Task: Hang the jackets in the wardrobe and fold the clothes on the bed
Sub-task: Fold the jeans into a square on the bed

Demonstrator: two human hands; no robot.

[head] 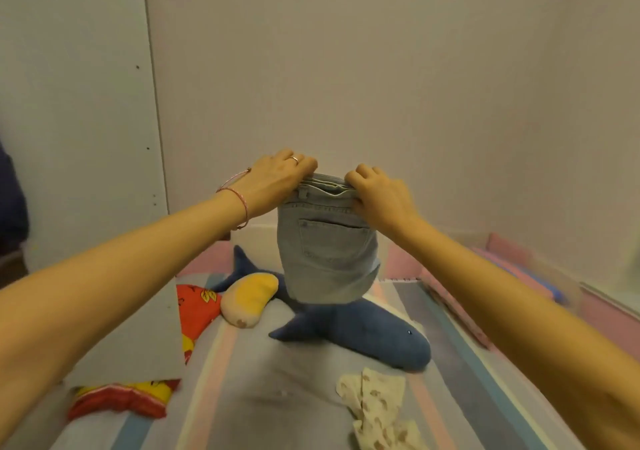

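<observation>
A pair of light blue denim shorts (327,259), folded in half with a back pocket facing me, hangs in the air above the bed. My left hand (273,181) grips the left end of its waistband, and my right hand (379,195) grips the right end. Below them lies the bed with a striped sheet (242,397). A cream patterned garment (377,408) lies crumpled on the sheet at the lower right.
A blue shark plush (353,332) lies across the bed under the shorts, with a yellow plush (249,297) beside it. A red and yellow cloth (194,307) lies at the left. A pink pillow (502,255) sits by the right wall. A white panel (76,103) stands at left.
</observation>
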